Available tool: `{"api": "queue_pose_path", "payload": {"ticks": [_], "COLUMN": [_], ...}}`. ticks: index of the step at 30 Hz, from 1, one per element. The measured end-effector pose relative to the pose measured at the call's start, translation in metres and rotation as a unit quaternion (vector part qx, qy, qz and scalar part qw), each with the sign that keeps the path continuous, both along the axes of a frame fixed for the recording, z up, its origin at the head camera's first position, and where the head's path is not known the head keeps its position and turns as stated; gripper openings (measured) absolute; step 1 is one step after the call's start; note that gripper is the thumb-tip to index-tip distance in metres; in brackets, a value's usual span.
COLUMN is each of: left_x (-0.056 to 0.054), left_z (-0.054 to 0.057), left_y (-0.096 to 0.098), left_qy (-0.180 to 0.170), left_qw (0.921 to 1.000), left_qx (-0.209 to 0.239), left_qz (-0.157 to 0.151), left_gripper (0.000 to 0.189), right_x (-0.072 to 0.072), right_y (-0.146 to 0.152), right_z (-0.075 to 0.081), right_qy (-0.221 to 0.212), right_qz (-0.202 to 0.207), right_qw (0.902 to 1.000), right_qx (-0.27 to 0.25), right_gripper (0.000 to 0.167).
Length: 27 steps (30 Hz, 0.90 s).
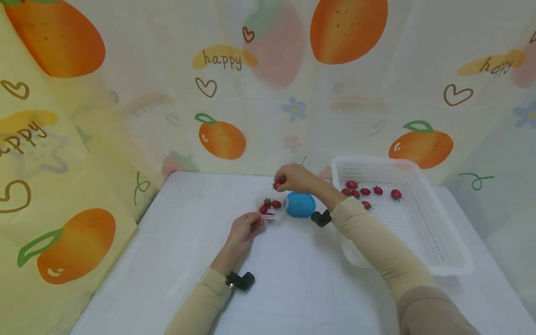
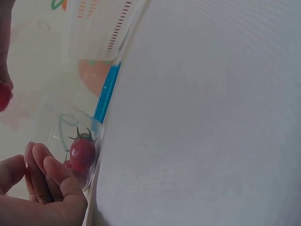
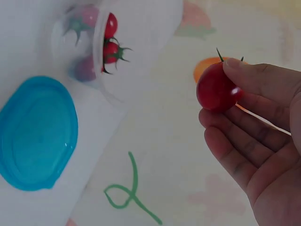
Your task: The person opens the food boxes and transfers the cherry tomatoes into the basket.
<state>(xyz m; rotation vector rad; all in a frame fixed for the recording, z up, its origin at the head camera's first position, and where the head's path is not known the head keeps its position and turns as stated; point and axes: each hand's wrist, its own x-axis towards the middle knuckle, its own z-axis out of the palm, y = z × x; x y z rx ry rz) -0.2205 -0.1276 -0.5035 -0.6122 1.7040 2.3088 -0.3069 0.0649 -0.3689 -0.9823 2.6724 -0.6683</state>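
A clear plastic container with several cherry tomatoes in it stands on the table. My left hand pinches its near rim between thumb and fingers. Just above and behind the container, my right hand holds a single cherry tomato by thumb and fingertips, green stem still on. The right wrist view shows this tomato apart from the container. Beside the container, on its right, lies a blue lid.
A white perforated basket occupies the right side of the table, with several cherry tomatoes toward its back. My right forearm crosses over its near left side. White cloth covers the table, and a fruit-printed curtain hangs behind.
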Motion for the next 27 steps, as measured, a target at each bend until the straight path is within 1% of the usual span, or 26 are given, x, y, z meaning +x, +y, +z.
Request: {"api": "queue_pose_path", "payload": {"ticks": [4,8,14,17,20,24,27], "left_x": [0.000,0.000,0.000,0.000,0.000,0.000,0.000], "left_z": [0.000,-0.001,0.000,0.001,0.002,0.001,-0.001], "left_y": [-0.001,-0.002,-0.002,-0.001,-0.001,0.000,0.000], "left_qy": [0.001,-0.002,0.004,0.006,0.010,0.007,0.005], "left_qw": [1.0000,1.0000,1.0000,0.9999,0.9999,0.9999,0.9999], "left_qx": [-0.005,-0.006,-0.006,-0.005,-0.006,-0.006,-0.008], "left_qz": [-0.001,-0.003,-0.006,-0.007,-0.007,-0.006,-0.006], "left_gripper": [0.031,0.031,0.030,0.030,0.032,0.033,0.033], "right_x": [-0.001,-0.006,-0.019,-0.025,-0.026,-0.022,-0.018], "right_y": [0.014,0.036,0.081,0.107,0.130,0.156,0.173], "right_z": [0.010,0.015,0.018,0.014,0.008,-0.001,-0.010], "right_qy": [0.000,0.004,-0.017,-0.024,-0.037,-0.047,-0.051], "right_qz": [-0.015,-0.039,-0.104,-0.135,-0.162,-0.192,-0.202], "right_qw": [0.9997,0.9991,0.9944,0.9904,0.9860,0.9803,0.9780], "right_qx": [-0.019,-0.017,-0.014,-0.011,-0.015,-0.007,0.010], "right_gripper": [0.026,0.027,0.034,0.037,0.037,0.037,0.038]}}
